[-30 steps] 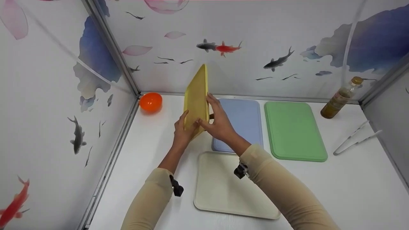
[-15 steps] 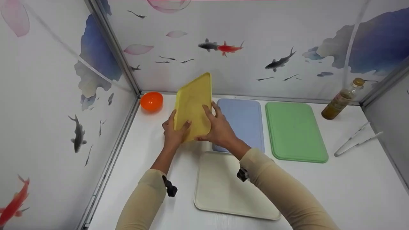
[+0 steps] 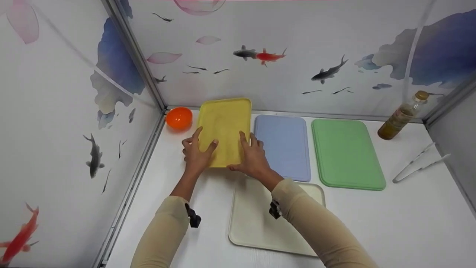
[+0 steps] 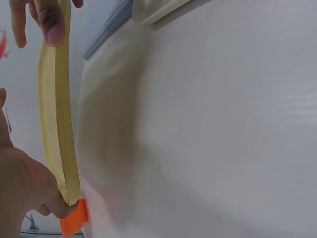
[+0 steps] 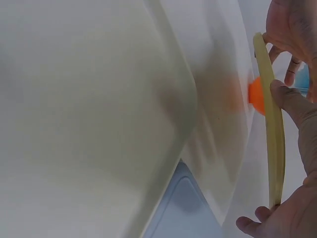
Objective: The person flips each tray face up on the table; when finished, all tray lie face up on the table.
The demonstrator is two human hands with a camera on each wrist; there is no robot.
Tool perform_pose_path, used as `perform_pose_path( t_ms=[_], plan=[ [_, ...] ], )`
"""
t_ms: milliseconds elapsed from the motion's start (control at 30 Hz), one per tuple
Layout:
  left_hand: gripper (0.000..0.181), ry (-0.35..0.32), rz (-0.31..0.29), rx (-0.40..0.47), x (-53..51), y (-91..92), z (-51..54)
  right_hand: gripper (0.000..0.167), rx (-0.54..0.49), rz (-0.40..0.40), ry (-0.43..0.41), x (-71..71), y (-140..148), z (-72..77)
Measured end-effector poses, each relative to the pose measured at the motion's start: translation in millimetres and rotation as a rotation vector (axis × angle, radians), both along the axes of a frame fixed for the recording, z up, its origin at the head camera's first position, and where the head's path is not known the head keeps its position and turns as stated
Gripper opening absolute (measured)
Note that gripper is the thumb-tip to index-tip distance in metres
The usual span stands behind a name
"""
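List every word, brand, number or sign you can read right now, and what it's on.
No readable text.
Bottle label: too small and blurred to read.
Yellow tray: no lettering visible.
Back wall: printed pictures only, no words visible.

The bowl [image 3: 179,118] sits left of the held tray [image 3: 225,126], the bottle [image 3: 401,117] behind the tongs [image 3: 418,169] at right.

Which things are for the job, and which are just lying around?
Seems part of the job:
Yellow tray, held by left hand and right hand

Seem just lying about:
Orange bowl
Blue tray
Green tray
Cream tray
Bottle of brown liquid
Tongs
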State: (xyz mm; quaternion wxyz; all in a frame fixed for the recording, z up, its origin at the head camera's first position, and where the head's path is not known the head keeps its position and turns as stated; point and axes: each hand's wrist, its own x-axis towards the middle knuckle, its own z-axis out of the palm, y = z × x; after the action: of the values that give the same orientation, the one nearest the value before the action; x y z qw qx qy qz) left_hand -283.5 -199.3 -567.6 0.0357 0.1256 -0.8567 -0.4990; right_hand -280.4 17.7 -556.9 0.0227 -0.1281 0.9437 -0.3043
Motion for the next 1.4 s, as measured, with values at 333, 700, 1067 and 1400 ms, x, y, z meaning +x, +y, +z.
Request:
perform_pose_path(
  t_ms=[333, 700, 1067, 1400],
  plan=[
    [0.081, 0.033, -0.012, -0.133, -3.8, -10.6, -10.0, 0.136, 0.041, -0.022, -0.041, -4.7, -11, -19.9],
    [0.089, 0.062, -0.056, -0.201, -4.1, -22.6, -29.9, 0.136, 0.132, -0.026, -0.093, -9.0, -23, -37.6],
    [0.080, 0.063, -0.105, -0.272, -5.1, -30.3, -35.3, 0.131, 0.194, 0.030, -0.098, -12.7, -26, -41.3],
    [0.054, 0.006, -0.141, -0.338, -4.9, -30.6, -43.4, 0.140, 0.116, 0.116, -0.134, -24.1, -15, -63.3]
  ],
)
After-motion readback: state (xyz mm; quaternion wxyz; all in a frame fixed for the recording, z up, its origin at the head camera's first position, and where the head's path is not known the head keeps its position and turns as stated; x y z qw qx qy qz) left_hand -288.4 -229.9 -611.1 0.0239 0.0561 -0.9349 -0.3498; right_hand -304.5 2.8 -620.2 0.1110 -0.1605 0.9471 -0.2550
